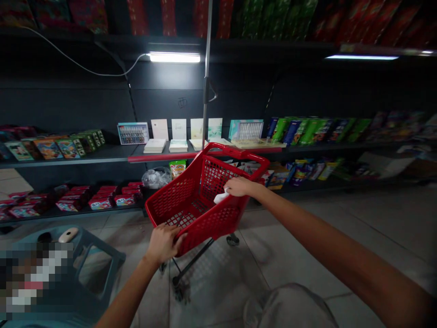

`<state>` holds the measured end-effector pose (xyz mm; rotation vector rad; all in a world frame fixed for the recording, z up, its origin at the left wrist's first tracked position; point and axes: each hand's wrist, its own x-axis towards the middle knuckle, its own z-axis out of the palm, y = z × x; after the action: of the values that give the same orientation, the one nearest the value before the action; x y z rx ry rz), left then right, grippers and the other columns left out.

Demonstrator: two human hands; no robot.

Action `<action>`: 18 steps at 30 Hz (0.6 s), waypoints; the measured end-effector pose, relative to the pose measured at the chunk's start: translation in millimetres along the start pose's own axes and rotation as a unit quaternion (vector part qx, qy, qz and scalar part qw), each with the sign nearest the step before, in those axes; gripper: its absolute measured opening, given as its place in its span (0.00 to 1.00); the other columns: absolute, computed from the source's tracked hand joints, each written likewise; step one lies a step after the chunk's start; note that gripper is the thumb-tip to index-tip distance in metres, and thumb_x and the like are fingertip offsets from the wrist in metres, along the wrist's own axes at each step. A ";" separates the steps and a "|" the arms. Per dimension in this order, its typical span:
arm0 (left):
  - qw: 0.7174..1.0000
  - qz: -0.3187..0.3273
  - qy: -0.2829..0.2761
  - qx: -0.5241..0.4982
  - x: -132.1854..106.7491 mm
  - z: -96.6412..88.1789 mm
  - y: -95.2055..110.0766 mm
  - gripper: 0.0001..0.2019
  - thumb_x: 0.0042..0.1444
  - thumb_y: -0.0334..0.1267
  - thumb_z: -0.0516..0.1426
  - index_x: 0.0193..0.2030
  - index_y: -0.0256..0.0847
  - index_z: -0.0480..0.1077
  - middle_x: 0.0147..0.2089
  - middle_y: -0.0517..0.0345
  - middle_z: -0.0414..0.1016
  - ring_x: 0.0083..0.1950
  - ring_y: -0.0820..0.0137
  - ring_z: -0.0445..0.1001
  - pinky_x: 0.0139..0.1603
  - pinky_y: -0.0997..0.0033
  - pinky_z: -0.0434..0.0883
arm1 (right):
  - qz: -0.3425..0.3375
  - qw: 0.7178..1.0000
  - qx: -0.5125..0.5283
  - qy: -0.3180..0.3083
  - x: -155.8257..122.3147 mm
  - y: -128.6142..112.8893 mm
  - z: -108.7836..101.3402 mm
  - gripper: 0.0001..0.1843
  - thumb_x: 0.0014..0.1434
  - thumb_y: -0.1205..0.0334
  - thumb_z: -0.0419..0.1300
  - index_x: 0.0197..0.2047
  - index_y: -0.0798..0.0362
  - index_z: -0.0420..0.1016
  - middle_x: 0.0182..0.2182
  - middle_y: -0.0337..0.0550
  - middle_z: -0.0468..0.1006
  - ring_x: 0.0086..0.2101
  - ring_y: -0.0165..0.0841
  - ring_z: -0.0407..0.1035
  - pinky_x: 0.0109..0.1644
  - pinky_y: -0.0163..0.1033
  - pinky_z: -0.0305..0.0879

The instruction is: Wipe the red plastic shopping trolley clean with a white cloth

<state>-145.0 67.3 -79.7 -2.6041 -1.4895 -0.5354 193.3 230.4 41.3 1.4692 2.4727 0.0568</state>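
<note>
A red plastic shopping cart (218,223) on a wheeled metal frame stands tilted across the view. My left hand (165,241) is closed over the rim at its near left corner, fingers hooked inside. Higher up on the near side, my right hand (241,187) is closed on a white cloth or tissue (221,197), which hangs at the inner side of the rim close to the handle. Through the basket's grid floor the tiles show. The cart's red handle (254,157) lies just beyond my right hand.
Behind the cart runs a dark shelf with notebooks (178,145), marker sets and snack bags (309,131). Red boxes (102,198) fill the lower shelf. A blue-grey plastic stool (118,259) stands at left. A thin metal pole (206,68) rises behind the cart.
</note>
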 end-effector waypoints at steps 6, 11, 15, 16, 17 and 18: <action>0.999 -0.031 0.036 -0.015 -1.2 -5.0 -0.2 0.18 0.71 0.46 0.48 0.35 0.42 0.73 0.36 0.54 0.79 0.41 0.64 0.75 0.47 0.60 0.62 | -0.039 0.997 0.059 -0.013 10.2 -68.6 4.2 0.21 0.62 0.60 0.52 0.48 0.49 0.85 0.48 0.52 0.84 0.46 0.44 0.79 0.49 0.42 0.68; 0.998 -0.037 0.050 -0.017 3.1 -4.3 -5.0 0.16 0.70 0.46 0.50 0.40 0.43 0.75 0.38 0.53 0.79 0.42 0.62 0.73 0.50 0.58 0.65 | -0.170 0.970 0.175 -0.024 33.4 -153.0 11.9 0.18 0.63 0.57 0.55 0.49 0.47 0.84 0.42 0.44 0.85 0.35 0.35 0.78 0.36 0.33 0.63; 0.997 -0.044 0.061 -0.016 3.3 -2.5 -12.7 0.14 0.69 0.47 0.52 0.45 0.44 0.76 0.40 0.53 0.79 0.45 0.61 0.72 0.54 0.56 0.67 | -0.208 0.960 0.185 0.024 36.0 -187.6 17.8 0.17 0.66 0.58 0.54 0.50 0.46 0.82 0.42 0.43 0.85 0.34 0.34 0.76 0.35 0.34 0.61; 0.997 -0.046 0.067 -0.016 2.5 -2.0 -15.5 0.14 0.69 0.47 0.52 0.45 0.45 0.76 0.40 0.53 0.79 0.46 0.61 0.72 0.57 0.55 0.67 | -0.210 0.960 0.178 0.053 32.8 -186.4 18.8 0.18 0.66 0.60 0.53 0.51 0.46 0.82 0.43 0.44 0.84 0.36 0.35 0.76 0.36 0.34 0.61; 0.996 -0.048 0.073 -0.015 1.3 -1.5 -18.7 0.13 0.68 0.48 0.52 0.44 0.45 0.76 0.40 0.54 0.79 0.46 0.61 0.72 0.61 0.53 0.66 | -0.209 0.960 0.166 0.087 28.2 -181.1 19.6 0.18 0.67 0.61 0.52 0.50 0.46 0.81 0.43 0.44 0.84 0.38 0.35 0.76 0.38 0.34 0.61; 0.995 -0.053 0.079 -0.012 -0.1 -0.9 -22.3 0.13 0.68 0.48 0.53 0.43 0.45 0.76 0.39 0.54 0.78 0.47 0.61 0.73 0.65 0.52 0.64 | -0.208 0.959 0.148 0.122 22.6 -172.0 20.4 0.18 0.67 0.62 0.51 0.50 0.47 0.81 0.44 0.45 0.83 0.41 0.36 0.76 0.40 0.35 0.62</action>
<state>-164.3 78.6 -80.9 -2.4452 -1.5854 -0.7555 40.6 164.2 -11.7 1.0558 3.0524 -0.2370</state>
